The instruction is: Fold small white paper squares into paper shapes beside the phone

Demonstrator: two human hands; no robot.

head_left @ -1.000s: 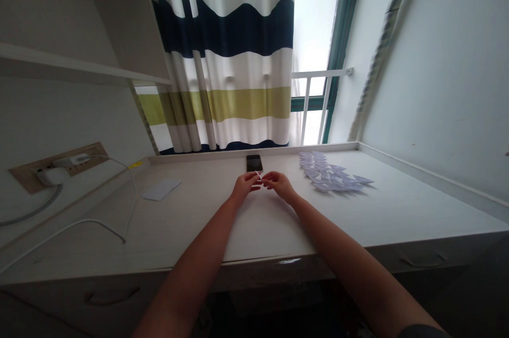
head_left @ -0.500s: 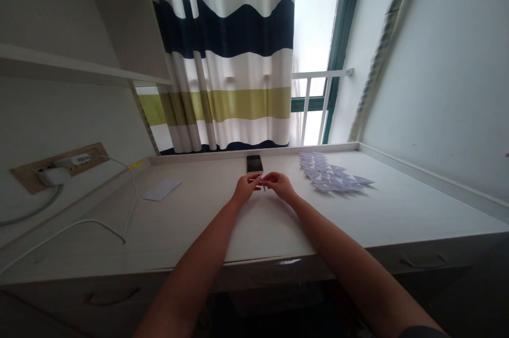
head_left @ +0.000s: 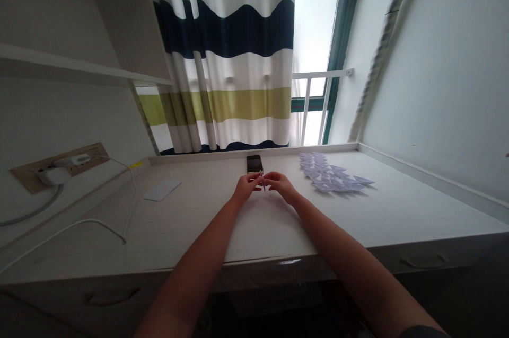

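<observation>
Held a small piece of paper (head_left: pixel 263 183) between left hand (head_left: pixel 245 188) and right hand (head_left: pixel 280 184), over the table (head_left: pixel 258 237) and just on the near side of the phone (head_left: pixel 254 163). Pinched it from both sides, grasping with fingertips rather than clenching; could not tell how firmly. Probably weighed next to nothing: thin, fairly stiff along any fold but soft elsewhere, not very slippery, easy to crease or tear. Judged best taken by a folded edge, with light pressure, away from any sharp corner. Looked pale, whitish with a violet tinge, narrow and roughly upright, seen nearly edge-on; too small and too covered to make out its full shape. Matched roughly in colour the pointed folded papers (head_left: pixel 332 174) lying close together to the right, near the right hand.
</observation>
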